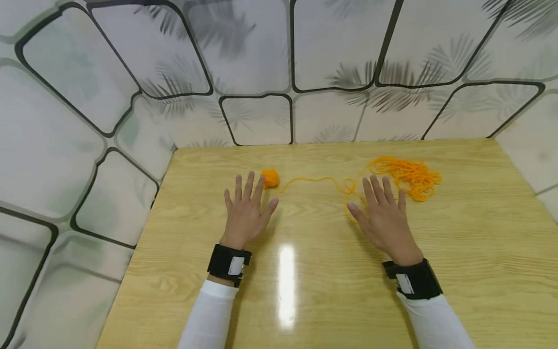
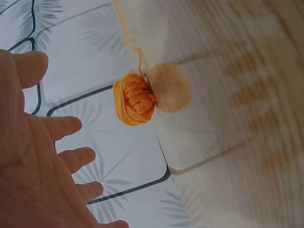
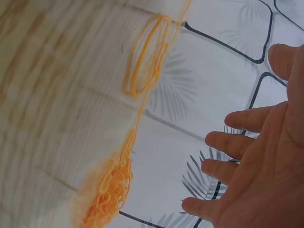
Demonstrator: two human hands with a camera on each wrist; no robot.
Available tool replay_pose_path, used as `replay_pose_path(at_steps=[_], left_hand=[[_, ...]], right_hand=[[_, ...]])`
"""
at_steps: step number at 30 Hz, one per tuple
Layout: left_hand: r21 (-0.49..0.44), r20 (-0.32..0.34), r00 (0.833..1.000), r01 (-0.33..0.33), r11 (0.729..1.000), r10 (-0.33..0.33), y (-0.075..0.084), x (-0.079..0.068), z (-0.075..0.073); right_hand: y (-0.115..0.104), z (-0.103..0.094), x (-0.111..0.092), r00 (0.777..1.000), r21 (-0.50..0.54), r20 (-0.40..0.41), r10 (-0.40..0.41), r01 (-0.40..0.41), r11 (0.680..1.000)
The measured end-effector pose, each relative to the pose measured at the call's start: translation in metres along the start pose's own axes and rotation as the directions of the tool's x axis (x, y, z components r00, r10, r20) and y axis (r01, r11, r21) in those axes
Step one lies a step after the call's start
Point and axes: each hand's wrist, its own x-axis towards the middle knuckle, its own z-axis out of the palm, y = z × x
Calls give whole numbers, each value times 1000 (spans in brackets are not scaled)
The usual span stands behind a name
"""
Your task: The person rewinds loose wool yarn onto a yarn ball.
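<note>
I have both hands over the table, well apart from each other and seemingly raised off it. My left hand [image 1: 246, 215] has its fingers spread and straight, with nothing between them. My right hand [image 1: 385, 220] is the same, its fingers extended and its thumb held away, gripping nothing.

The orange yarn lies along the far part of the table [image 1: 479, 242]. At the left end sits a small wound ball [image 1: 271, 178], just beyond my left fingertips; the head view overlaps the two, but the left wrist view shows a gap. From close beside the ball a single strand [image 1: 311, 180] runs right and crosses itself in a small loop [image 1: 350, 185] near my right thumb. Farther right is a loose, tangled heap [image 1: 411, 177], and the right wrist view shows my fingers clear of all of it. Whether the strand joins the ball I cannot fully tell, though it appears to.

I read this as a pause between handling moves: a ball is formed, much yarn remains loose, and neither hand is engaged. If I wind on, the next move calls for my left hand to pinch the ball and my right to lift the strand, freeing that loop gently, since a sharp pull could tighten the tangle.
</note>
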Motion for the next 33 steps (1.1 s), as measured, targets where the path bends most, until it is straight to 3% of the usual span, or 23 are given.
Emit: replay_pose_path(at_steps=[6, 8, 11, 13, 17, 21, 24, 26, 28, 31, 33], left_hand=[[-63, -24, 999, -24, 998, 23, -2, 24, -2], [-102, -3, 1000, -8, 995, 8, -3, 35, -2], [-155, 87, 994, 78, 985, -65, -4, 51, -1], [-181, 153, 979, 162, 970, -135, -4, 60, 1], [-181, 192, 959, 245, 952, -210, -2, 72, 7], [-208, 146, 971, 218, 954, -190, 2, 79, 13], [-273, 116, 983, 167, 947, -140, 8, 75, 15], [-350, 93, 993, 100, 931, -72, 17, 69, 9], [-447, 71, 997, 6, 895, 29, 29, 61, -2], [-570, 8, 984, -143, 809, 180, 47, 50, -22], [-615, -34, 972, -205, 761, 234, 56, 45, -32]], right_hand=[[-11, 6, 17, 1000, 12, 9, -15, 15, 1000], [-17, 8, 23, 1000, 13, 7, -28, 28, 1000], [-26, 12, 32, 998, 11, -12, -65, 65, 998], [-33, 14, 37, 996, 19, -27, -89, 90, 996], [-46, 17, 47, 996, 65, -17, -92, 93, 994], [-61, 18, 57, 998, 132, 25, -65, 61, 989], [-72, 22, 60, 998, 231, 41, -54, 43, 972], [-78, 23, 61, 998, 327, 34, -56, 42, 944], [-83, 24, 64, 997, 453, 13, -70, 56, 890], [-89, 23, 68, 994, 642, -24, -105, 96, 760], [-91, 20, 71, 992, 769, -18, -126, 94, 632]])
